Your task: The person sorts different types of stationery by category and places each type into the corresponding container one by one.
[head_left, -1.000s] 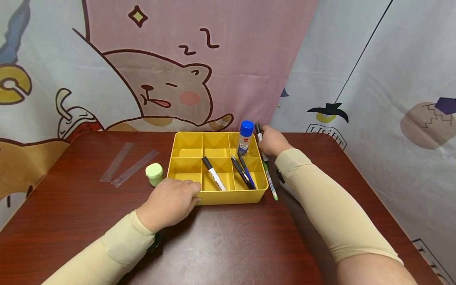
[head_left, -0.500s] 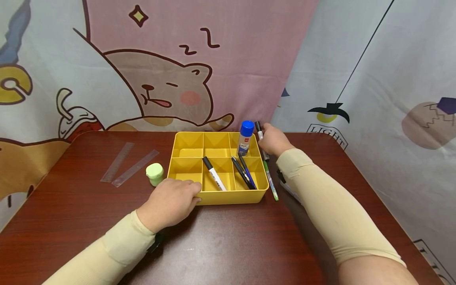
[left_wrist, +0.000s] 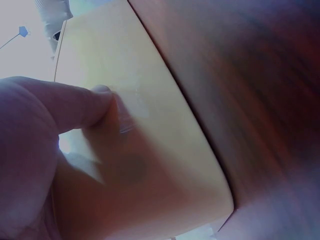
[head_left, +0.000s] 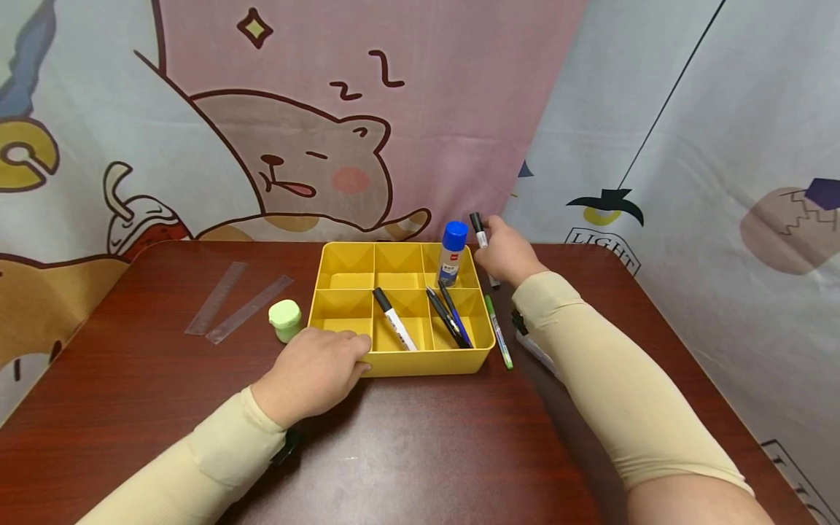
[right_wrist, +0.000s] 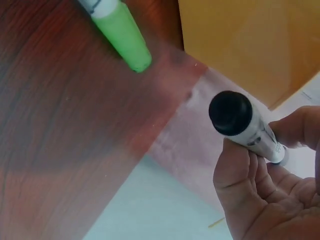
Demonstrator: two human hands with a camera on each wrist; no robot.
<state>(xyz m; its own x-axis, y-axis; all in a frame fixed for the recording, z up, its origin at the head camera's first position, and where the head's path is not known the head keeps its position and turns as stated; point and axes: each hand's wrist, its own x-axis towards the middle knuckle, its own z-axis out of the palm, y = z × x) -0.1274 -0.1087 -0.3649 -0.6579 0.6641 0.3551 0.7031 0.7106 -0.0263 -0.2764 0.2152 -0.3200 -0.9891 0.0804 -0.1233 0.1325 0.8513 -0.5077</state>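
Note:
My left hand (head_left: 313, 373) grips the front left rim of a yellow six-compartment tray (head_left: 420, 364). The left wrist view has the thumb (left_wrist: 82, 106) pressed to its outer wall. Beyond the tray's back right corner, my right hand (head_left: 508, 251) pinches a white marker (right_wrist: 257, 132) with black ends between thumb and fingers, raised above the table and tilted. A green-ended pen (head_left: 500, 334) lies beside the tray's right wall. Inside the tray are a blue-capped glue bottle (head_left: 451, 257), a white marker (head_left: 398, 321) with a black cap, and dark pens (head_left: 449, 318).
Left of the tray stands a small light-green lidded pot (head_left: 285, 321). Two clear rulers, one nearer the edge (head_left: 216, 299), lie farther left. A pale, black-ended object (head_left: 534, 350) is partly hidden under my right forearm. A printed curtain (head_left: 459, 109) hangs behind the table.
My right hand has lifted the marker slightly up and away from the green-ended pen, whose upper end now shows. My left hand and the tray stay in place.

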